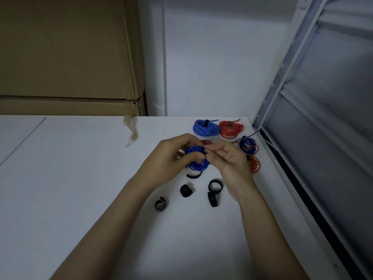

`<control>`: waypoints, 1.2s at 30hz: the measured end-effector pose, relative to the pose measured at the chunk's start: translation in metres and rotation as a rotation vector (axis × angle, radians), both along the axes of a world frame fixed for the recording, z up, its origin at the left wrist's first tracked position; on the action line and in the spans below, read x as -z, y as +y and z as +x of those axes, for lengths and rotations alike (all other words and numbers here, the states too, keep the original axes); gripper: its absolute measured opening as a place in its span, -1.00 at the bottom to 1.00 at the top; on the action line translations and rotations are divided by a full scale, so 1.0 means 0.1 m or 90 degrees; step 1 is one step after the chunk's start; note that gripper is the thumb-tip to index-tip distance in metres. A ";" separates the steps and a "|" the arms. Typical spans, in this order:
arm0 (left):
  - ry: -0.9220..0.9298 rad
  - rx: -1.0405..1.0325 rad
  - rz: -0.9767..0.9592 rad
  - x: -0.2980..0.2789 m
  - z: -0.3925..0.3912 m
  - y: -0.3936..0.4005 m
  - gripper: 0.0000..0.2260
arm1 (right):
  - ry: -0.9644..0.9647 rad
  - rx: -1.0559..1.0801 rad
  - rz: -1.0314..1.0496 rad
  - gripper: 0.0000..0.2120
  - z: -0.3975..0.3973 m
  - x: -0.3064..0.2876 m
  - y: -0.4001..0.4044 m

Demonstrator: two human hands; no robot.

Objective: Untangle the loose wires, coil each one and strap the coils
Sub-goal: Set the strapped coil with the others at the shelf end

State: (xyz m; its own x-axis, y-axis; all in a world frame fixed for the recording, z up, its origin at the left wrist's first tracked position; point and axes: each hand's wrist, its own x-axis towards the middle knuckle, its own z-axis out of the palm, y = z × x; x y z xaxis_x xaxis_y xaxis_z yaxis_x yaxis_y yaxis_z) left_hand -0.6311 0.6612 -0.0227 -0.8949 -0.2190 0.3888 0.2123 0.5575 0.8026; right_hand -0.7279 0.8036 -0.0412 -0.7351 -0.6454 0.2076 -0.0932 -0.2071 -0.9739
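- Upper left of the frame: a big cardboard box [66, 55] at the back edge of your white table [60, 178], a scrap of tape [131, 131] hanging off its corner.
- Upper right of centre: a strapped blue coil [205, 127] beside a strapped red coil [231, 129]; below them, more blue and red loops [249, 147] lie overlapping by the window frame [286, 122].
- Lower centre: four curled black straps [215, 184] lie loose on the table, right under your wrists.
- Centre: your left hand [171, 158] is curled around the dark blue coil [196, 158], lifted just above the table.
- Your right hand [226, 156] pinches at the coil's right edge, probably on a black strap there; it's too small to be sure.
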 end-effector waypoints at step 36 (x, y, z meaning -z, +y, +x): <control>-0.194 -0.241 -0.121 0.22 -0.23 0.45 -0.86 | 0.425 0.296 0.560 -0.59 -0.09 0.43 0.95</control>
